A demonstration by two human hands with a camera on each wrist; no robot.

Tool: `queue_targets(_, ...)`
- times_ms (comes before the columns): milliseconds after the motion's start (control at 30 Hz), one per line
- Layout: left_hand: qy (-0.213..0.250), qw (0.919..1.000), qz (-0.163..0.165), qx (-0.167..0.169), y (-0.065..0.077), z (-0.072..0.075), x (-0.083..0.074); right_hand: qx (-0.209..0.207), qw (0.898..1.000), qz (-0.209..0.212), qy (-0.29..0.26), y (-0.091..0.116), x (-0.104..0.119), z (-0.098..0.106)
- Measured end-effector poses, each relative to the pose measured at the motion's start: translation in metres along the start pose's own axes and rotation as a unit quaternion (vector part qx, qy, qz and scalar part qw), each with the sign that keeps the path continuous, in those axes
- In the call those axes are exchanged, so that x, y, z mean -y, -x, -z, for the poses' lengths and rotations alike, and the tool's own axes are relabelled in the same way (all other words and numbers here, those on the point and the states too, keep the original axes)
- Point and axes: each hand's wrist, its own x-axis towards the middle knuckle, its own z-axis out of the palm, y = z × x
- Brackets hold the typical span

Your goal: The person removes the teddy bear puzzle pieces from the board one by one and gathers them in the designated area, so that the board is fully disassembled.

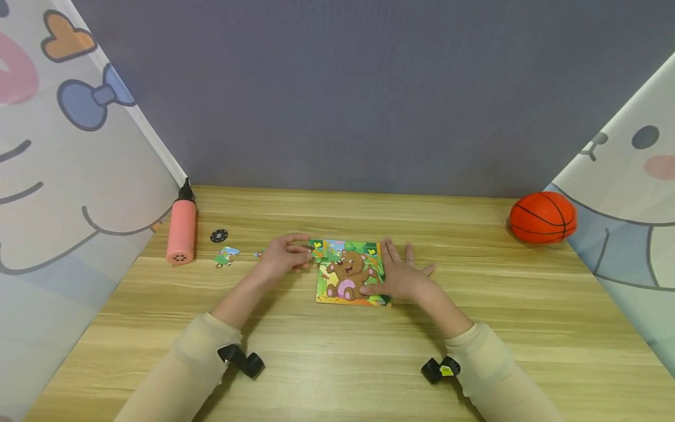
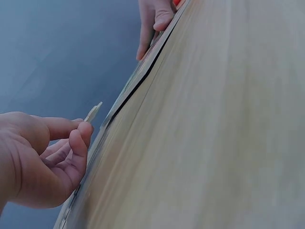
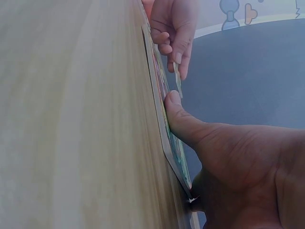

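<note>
A bear jigsaw puzzle [image 1: 348, 287] lies flat on the wooden table, its picture showing a brown bear among greenery. Between thumb and fingers, my left hand [image 1: 285, 255] pinches a puzzle piece [image 1: 319, 251] at the puzzle's upper left. In the left wrist view that piece [image 2: 93, 112] is held tilted, just above the board's surface. My right hand [image 1: 405, 278] rests on the puzzle's right side, fingers spread and thumb lying on the picture. Whether the pinched piece touches the board is hard to tell.
A loose puzzle piece [image 1: 225, 257] lies to the left, below a black round chip [image 1: 218, 235]. Another piece [image 1: 258, 254] is partly hidden behind my left hand. A pink bottle [image 1: 182, 231] with a black nozzle is at the left; a small orange basketball [image 1: 543, 217] sits far right.
</note>
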Motion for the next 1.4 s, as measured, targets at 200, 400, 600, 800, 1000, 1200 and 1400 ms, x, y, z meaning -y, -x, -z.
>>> queue_targets(200, -0.006, 0.9999, 0.006, -0.008, 0.004, 0.011, 0.004, -0.001, 1.0, -0.001, -0.002, 0.0, 0.0, 0.0)
queue_targets(400, -0.018, 0.9998, 0.007, -0.008, 0.008, 0.02, 0.007, 0.001, 1.0, -0.003, -0.002, 0.0, 0.0, -0.001)
queue_targets(600, -0.038, 0.9992, 0.008, -0.003, 0.009, 0.024, 0.006, 0.004, 1.0, -0.005, -0.001, -0.001, 0.0, 0.0)
queue_targets(800, -0.051, 0.9986, 0.007, -0.006, 0.01, 0.026, 0.005, -0.001, 1.0, 0.001, -0.004, 0.0, 0.001, 0.0)
queue_targets(1000, -0.064, 0.9979, 0.008, -0.01, 0.011, 0.026, 0.005, -0.002, 1.0, 0.001, -0.003, -0.001, 0.001, 0.0)
queue_targets(1200, -0.084, 0.9965, -0.003, -0.005, 0.01, 0.026, 0.007, 0.003, 1.0, -0.001, -0.005, -0.001, 0.001, 0.0)
queue_targets(1400, -0.103, 0.9946, -0.016, -0.007, 0.012, 0.026, 0.006, 0.003, 1.0, -0.003, -0.003, -0.001, 0.0, -0.001)
